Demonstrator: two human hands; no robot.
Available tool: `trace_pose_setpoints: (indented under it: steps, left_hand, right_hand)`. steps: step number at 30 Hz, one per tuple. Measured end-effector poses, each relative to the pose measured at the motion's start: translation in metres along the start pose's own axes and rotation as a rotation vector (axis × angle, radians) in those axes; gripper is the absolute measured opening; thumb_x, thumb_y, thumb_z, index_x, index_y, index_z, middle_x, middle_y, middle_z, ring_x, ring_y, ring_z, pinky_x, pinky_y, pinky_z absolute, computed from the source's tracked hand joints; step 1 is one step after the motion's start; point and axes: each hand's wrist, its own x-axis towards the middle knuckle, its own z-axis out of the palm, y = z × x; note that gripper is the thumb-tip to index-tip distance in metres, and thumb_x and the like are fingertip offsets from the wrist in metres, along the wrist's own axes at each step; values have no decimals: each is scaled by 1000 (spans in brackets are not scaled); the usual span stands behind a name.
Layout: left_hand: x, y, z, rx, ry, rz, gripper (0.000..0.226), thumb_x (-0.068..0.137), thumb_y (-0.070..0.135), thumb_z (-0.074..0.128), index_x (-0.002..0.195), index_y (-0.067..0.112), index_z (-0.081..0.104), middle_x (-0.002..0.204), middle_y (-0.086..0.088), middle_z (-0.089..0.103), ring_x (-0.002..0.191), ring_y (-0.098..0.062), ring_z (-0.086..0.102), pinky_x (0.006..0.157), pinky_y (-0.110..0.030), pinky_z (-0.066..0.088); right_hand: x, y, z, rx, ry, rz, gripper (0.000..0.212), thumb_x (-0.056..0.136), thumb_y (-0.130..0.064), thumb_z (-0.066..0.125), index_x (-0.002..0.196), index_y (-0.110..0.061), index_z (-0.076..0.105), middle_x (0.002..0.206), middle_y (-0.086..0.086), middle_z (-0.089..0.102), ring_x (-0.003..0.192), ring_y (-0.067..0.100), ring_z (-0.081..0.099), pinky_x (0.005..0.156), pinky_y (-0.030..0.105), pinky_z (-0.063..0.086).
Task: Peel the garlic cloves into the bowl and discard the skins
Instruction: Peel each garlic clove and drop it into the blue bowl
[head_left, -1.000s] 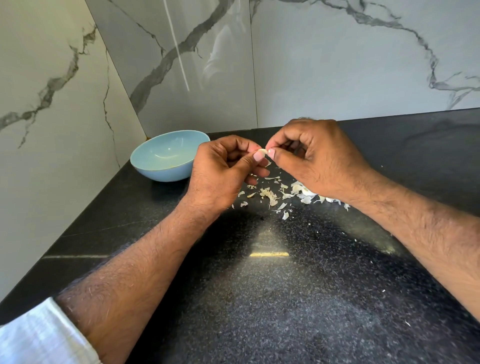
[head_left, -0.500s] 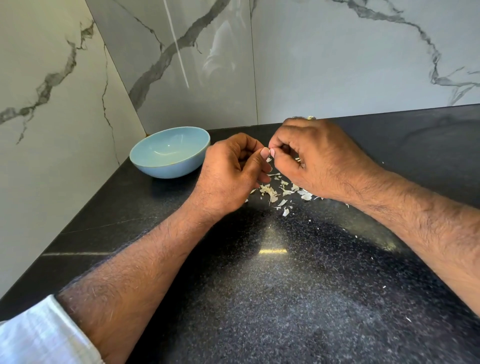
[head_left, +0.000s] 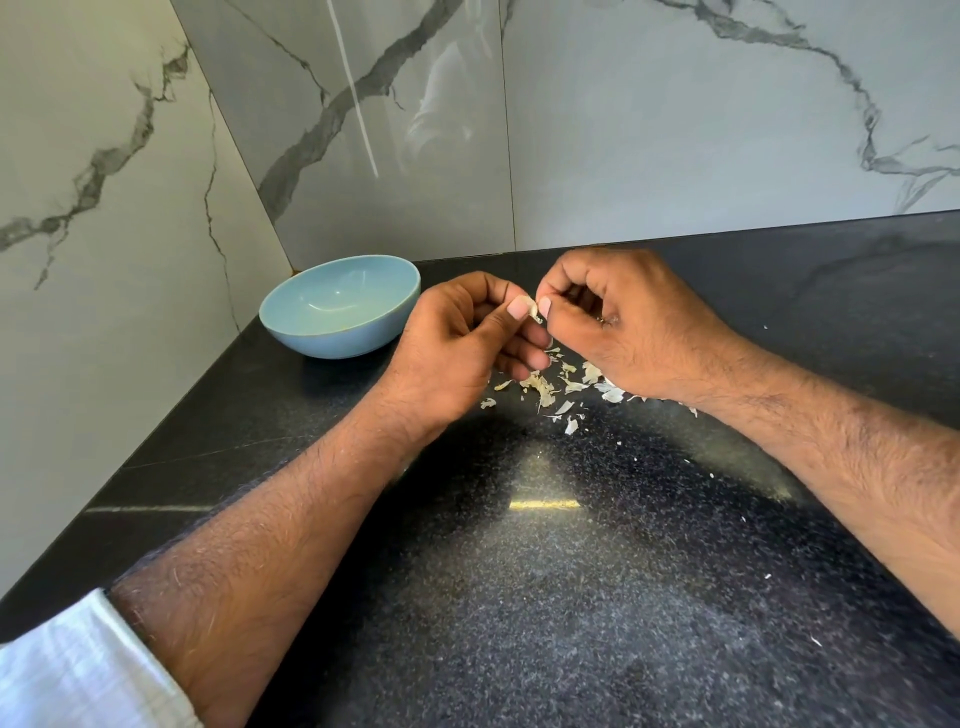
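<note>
Gently, both the left hand (head_left: 457, 348) and right hand (head_left: 623, 322) pinched the garlic clove (head_left: 531, 307), which looked tiny, light, slippery, with papery skin.

You have one head-worn view, looking forward and down, close over the surface (head_left: 571, 597), facing its far left corner where the marble walls (head_left: 701, 130) meet.
</note>
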Motion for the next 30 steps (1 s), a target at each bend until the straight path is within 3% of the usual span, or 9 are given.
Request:
trace_pose_setpoints:
  steps: [4,9,14,17,20,24,30]
  left_hand:
    - [0,2,-1,-95,-35,-30,11,110,5,53,105,-1,60,84,-17,73,68,-25,70,61,-30,57]
    - [-1,3,-4,-151,-63,-35,10,110,7,54,105,1,61,89,-20,73,73,-27,70,66,-33,57]
    - [0,3,-4,-107,-44,-42,10,109,7,56,105,2,63,89,-19,74,74,-28,71,66,-32,58]
    - [1,1,-4,-47,-1,-44,11,110,8,56,108,0,63,89,-19,75,72,-28,71,65,-33,59]
    - [1,-1,-4,12,48,-37,10,110,7,57,105,1,64,85,-17,76,68,-27,72,64,-35,59]
    - [1,-2,-2,50,64,-39,13,109,7,58,100,5,67,83,-16,76,66,-27,72,65,-36,58]
    - [1,1,-3,-5,69,-68,11,109,7,58,103,2,66,88,-20,77,69,-29,73,66,-38,59]
  right_hand:
    - [0,-1,0,121,5,66,14,100,-15,67,86,-19,69,60,-18,60,52,-1,52,49,13,39]
    - [3,3,-3,175,43,117,10,97,-12,69,87,-14,73,61,-25,62,54,-2,55,53,9,39]
    - [3,13,-5,137,137,173,15,78,-5,81,81,-19,75,73,-8,69,61,1,57,60,23,52]
    - [3,13,-7,165,108,158,13,85,-8,79,91,-19,81,76,-4,75,64,14,69,61,28,57]
    - [2,9,-5,274,43,151,11,94,-15,76,104,-16,80,83,0,78,72,14,76,64,27,60]
    - [-1,9,1,195,29,100,5,94,-23,79,97,-20,81,78,-2,77,70,18,75,66,49,64]
    - [1,9,0,242,61,143,3,92,-13,79,89,-12,78,72,-3,75,65,10,73,64,36,64]
